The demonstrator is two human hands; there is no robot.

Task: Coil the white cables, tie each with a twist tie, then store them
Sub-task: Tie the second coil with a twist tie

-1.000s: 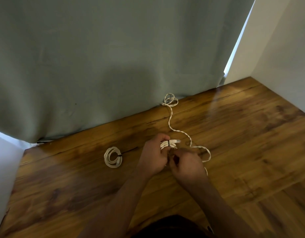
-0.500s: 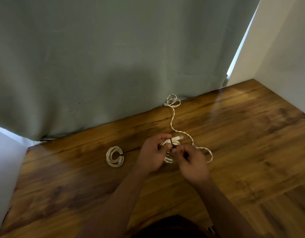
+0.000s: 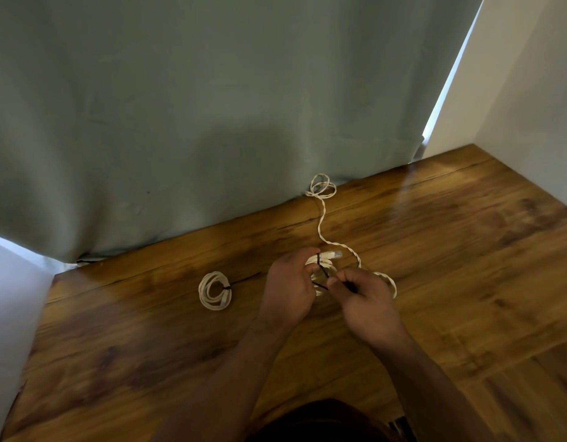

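Note:
My left hand [image 3: 288, 287] grips a small coil of white cable [image 3: 320, 266] just above the wooden floor, its plug end [image 3: 331, 254] sticking out to the right. A thin black twist tie [image 3: 322, 275] wraps the coil, and my right hand [image 3: 362, 301] pinches the tie's ends beside it. A tied white coil [image 3: 215, 291] with a black tie lies on the floor to the left. A long twisted white cable [image 3: 323, 218] runs from near my hands back to a small loop [image 3: 322, 186] at the curtain.
A grey-green curtain [image 3: 212, 106] hangs to the wooden floor [image 3: 467, 266] behind the cables. White walls [image 3: 531, 90] close in at the right and at the far left. Dark clothing shows at the bottom edge.
The black tie has come into view around the coil, and my right hand has drawn its ends out to the right. My hands have stayed in about the same place.

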